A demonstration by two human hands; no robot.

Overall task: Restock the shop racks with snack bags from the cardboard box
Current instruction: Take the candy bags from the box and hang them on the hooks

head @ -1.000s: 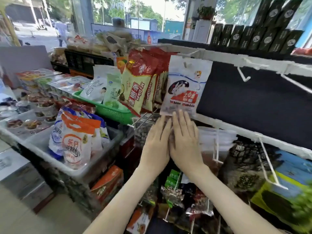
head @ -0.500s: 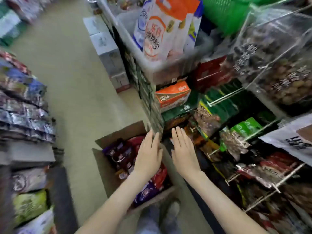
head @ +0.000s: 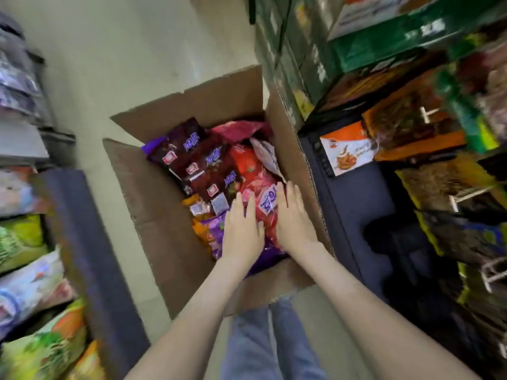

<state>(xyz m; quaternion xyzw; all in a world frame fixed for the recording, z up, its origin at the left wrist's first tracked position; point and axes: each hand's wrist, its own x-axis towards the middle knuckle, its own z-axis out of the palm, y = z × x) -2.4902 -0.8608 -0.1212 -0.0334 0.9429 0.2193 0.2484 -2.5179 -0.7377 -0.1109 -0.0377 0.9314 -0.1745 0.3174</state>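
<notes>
Bagged goods are being displayed on the left rack (head: 30,270). On the floor beside it, the open cardboard box (head: 153,198) is being filled by snack bags, with dark brown bags (head: 197,160) lying toward its far left. The left hand (head: 241,234) is being laid flat on the near bags, fingers straight and together, nothing being gripped. A red bag (head: 264,207) is being flanked by both hands. The right hand (head: 295,226) is being laid flat likewise, nothing being gripped. The right rack (head: 411,149) is being shown blurred.
</notes>
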